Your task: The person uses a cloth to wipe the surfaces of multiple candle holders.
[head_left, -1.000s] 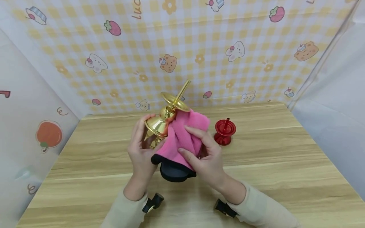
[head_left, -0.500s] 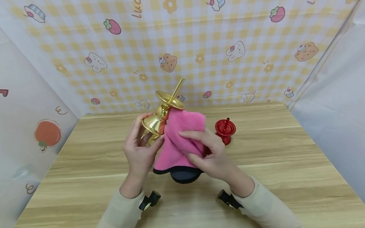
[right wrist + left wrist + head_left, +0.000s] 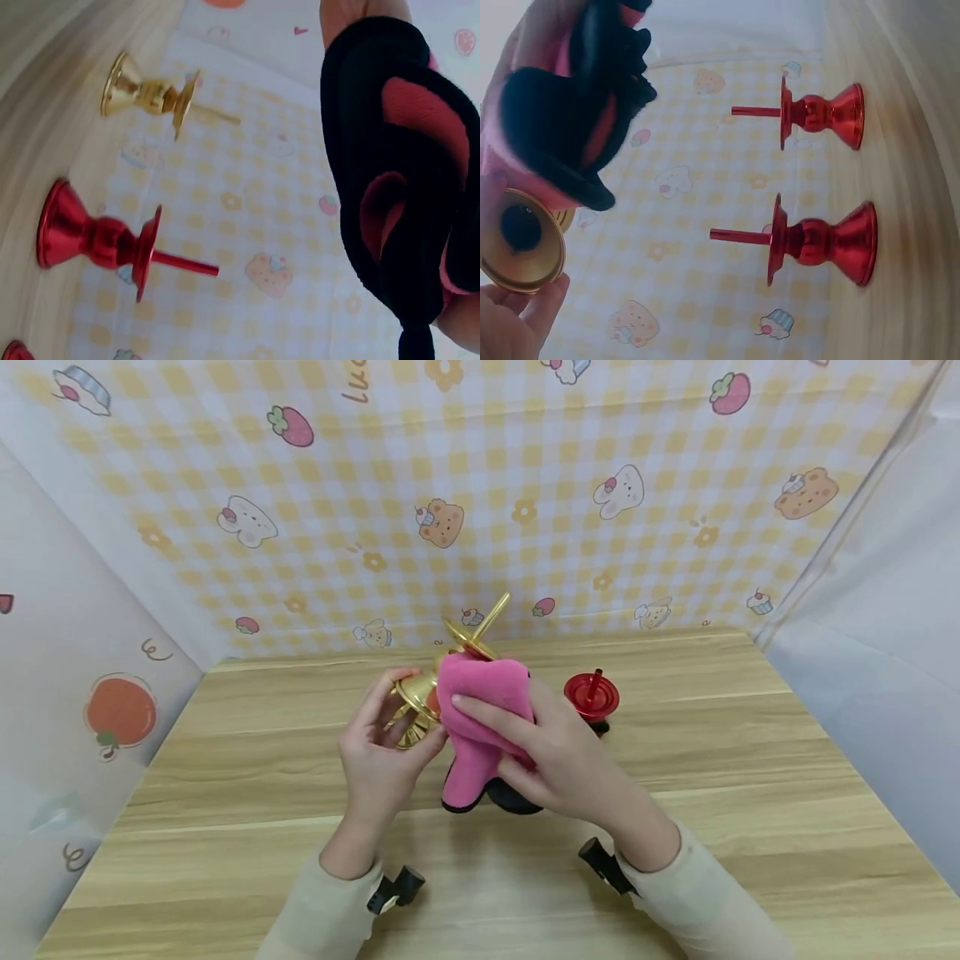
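Observation:
In the head view my left hand [image 3: 382,739] grips a gold candlestick [image 3: 416,692] by its flared base. The candlestick is tilted, its spike leaning up to the right. My right hand [image 3: 555,743] holds a pink cloth [image 3: 487,681] with black edging and presses it on the stem, which the cloth covers. The left wrist view shows the hollow underside of the held candlestick's base [image 3: 544,259], with left-hand fingers at its rim. Folds of the cloth's dark side [image 3: 360,135] fill the right of the right wrist view.
A red candlestick [image 3: 591,695] stands right of the cloth. The left wrist view has a nearer red candlestick [image 3: 810,241] and a farther red candlestick [image 3: 817,116], both upright. Another gold candlestick [image 3: 154,96] stands on the wooden table [image 3: 720,827]. A patterned curtain [image 3: 525,468] hangs behind.
The held candlestick has shifted right and slightly down since half a second ago, tilting further. The right hand has brought the cloth up over the stem, and its lower edge is more bunched.

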{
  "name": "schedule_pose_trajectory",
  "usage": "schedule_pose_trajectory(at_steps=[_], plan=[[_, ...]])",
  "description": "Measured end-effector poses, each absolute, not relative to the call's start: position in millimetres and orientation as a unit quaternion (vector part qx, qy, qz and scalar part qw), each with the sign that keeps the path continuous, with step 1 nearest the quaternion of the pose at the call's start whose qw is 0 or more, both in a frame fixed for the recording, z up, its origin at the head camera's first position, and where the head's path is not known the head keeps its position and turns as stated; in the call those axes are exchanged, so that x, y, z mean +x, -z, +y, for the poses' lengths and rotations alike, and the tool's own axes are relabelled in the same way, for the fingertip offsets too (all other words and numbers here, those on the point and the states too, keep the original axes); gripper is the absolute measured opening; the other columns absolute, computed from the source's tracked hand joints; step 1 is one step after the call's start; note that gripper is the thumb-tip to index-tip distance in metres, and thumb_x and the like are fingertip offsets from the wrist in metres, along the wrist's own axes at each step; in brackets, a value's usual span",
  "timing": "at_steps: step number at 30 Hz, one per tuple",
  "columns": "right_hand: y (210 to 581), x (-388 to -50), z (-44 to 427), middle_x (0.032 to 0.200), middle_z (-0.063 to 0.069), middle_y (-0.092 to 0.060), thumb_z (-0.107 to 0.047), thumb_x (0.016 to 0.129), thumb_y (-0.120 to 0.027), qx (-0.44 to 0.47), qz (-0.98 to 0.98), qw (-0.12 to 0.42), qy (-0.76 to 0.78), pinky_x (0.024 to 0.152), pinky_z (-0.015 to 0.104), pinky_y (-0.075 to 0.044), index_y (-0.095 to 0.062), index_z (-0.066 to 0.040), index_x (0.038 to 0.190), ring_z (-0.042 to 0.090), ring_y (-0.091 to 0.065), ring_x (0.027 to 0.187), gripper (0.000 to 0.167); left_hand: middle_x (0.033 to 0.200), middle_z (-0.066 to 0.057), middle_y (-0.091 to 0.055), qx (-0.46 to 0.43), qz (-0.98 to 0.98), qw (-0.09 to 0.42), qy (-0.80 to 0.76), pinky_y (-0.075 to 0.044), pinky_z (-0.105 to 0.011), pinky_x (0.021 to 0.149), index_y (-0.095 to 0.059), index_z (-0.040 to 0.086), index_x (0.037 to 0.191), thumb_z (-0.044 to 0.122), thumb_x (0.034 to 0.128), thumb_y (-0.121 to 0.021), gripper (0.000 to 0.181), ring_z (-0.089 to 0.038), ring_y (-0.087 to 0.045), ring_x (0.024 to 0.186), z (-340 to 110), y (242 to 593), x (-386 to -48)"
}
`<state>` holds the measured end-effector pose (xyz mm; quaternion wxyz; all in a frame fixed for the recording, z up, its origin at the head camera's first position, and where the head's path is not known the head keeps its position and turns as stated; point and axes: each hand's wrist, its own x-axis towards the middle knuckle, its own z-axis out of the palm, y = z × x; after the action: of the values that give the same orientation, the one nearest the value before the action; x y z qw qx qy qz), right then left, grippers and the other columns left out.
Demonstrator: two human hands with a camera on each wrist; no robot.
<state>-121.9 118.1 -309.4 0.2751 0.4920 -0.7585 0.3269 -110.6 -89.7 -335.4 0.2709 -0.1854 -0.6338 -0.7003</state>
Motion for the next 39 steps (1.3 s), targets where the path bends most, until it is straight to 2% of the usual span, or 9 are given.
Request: schedule_pose_trajectory(at_steps=[5, 10, 15, 18, 22, 27, 30, 34, 39], plan=[[311, -130, 118, 0.134, 0.025, -0.051, 0.004, 0.077, -0.066, 0.507, -0.735, 0.267, -0.362, 0.098, 0.041, -0.052, -0.067, -0.009, 0.125, 0.033, -0.053, 0.120, 0.050, 0.121, -0.009, -0.066, -0.178, -0.582, 0.227, 0.760, -0.057, -0.030, 0.091, -0.055, -0.014, 0.125, -0.014, 0.0747, -0.077, 0.055, -0.018, -0.068, 0.108, -93, 333, -110], [320, -138, 115, 0.132, 0.026, -0.052, 0.004, 0.079, -0.065, 0.520, -0.690, 0.248, -0.437, 0.104, 0.033, -0.049, -0.067, -0.007, 0.121, 0.032, -0.053, 0.122, 0.044, 0.120, -0.009, -0.066, -0.167, -0.556, 0.212, 0.787, -0.058, -0.029, 0.089, -0.057, -0.010, 0.125, -0.004, 0.0766, -0.081, 0.054, -0.018, -0.069, 0.108, -94, 330, -107], [333, -147, 115, 0.124, 0.023, -0.057, 0.007, 0.076, -0.062, 0.511, -0.675, 0.225, -0.482, 0.086, 0.025, -0.051, -0.067, -0.008, 0.123, 0.023, -0.054, 0.108, 0.049, 0.115, -0.008, -0.066, -0.143, -0.533, 0.207, 0.808, -0.058, -0.024, 0.085, -0.062, -0.002, 0.123, 0.003, 0.0775, -0.083, 0.050, -0.016, -0.070, 0.105, -95, 330, -105], [339, -152, 116, 0.123, 0.022, -0.057, 0.009, 0.075, -0.061, 0.487, -0.685, 0.210, -0.500, 0.075, 0.024, -0.051, -0.065, -0.007, 0.126, 0.020, -0.055, 0.100, 0.054, 0.115, -0.009, -0.067, -0.153, -0.526, 0.206, 0.811, -0.059, -0.023, 0.084, -0.061, -0.003, 0.124, 0.005, 0.0767, -0.084, 0.053, -0.016, -0.070, 0.104, -95, 330, -103], [344, -155, 118, 0.129, 0.021, -0.059, 0.010, 0.075, -0.062, 0.446, -0.704, 0.177, -0.523, 0.074, 0.022, -0.051, -0.062, -0.003, 0.128, 0.017, -0.056, 0.098, 0.054, 0.122, -0.009, -0.067, -0.189, -0.552, 0.195, 0.788, -0.058, -0.026, 0.091, -0.058, -0.004, 0.128, 0.006, 0.0759, -0.085, 0.059, -0.019, -0.068, 0.111, -93, 329, -100], [343, -151, 122, 0.124, 0.002, -0.066, 0.015, 0.074, -0.062, 0.396, -0.672, 0.145, -0.609, 0.066, 0.020, -0.050, -0.060, 0.003, 0.127, 0.009, -0.058, 0.083, 0.054, 0.126, -0.009, -0.065, -0.199, -0.588, 0.184, 0.762, -0.056, -0.029, 0.095, -0.055, -0.006, 0.129, 0.000, 0.0766, -0.082, 0.060, -0.021, -0.066, 0.116, -89, 329, -99], [341, -146, 121, 0.122, -0.007, -0.065, 0.017, 0.074, -0.061, 0.380, -0.634, 0.130, -0.661, 0.065, 0.020, -0.051, -0.060, -0.004, 0.127, 0.008, -0.060, 0.081, 0.057, 0.127, -0.012, -0.064, -0.193, -0.600, 0.181, 0.755, -0.057, -0.029, 0.092, -0.054, -0.007, 0.130, 0.003, 0.0775, -0.082, 0.061, -0.019, -0.067, 0.114, -89, 330, -99], [337, -141, 117, 0.127, -0.005, -0.061, 0.017, 0.074, -0.059, 0.366, -0.593, 0.117, -0.708, 0.074, 0.020, -0.053, -0.061, -0.019, 0.126, 0.011, -0.059, 0.094, 0.063, 0.127, -0.009, -0.062, -0.187, -0.619, 0.168, 0.744, -0.058, -0.026, 0.089, -0.055, -0.007, 0.130, 0.012, 0.0816, -0.081, 0.058, -0.016, -0.067, 0.110, -90, 330, -99], [334, -137, 114, 0.126, -0.003, -0.060, 0.016, 0.073, -0.058, 0.339, -0.563, 0.125, -0.744, 0.079, 0.021, -0.052, -0.063, -0.023, 0.120, 0.012, -0.058, 0.099, 0.062, 0.123, -0.001, -0.063, -0.185, -0.647, 0.157, 0.723, -0.058, -0.027, 0.089, -0.056, -0.011, 0.128, 0.018, 0.0839, -0.080, 0.058, -0.013, -0.065, 0.106, -91, 330, -101]])
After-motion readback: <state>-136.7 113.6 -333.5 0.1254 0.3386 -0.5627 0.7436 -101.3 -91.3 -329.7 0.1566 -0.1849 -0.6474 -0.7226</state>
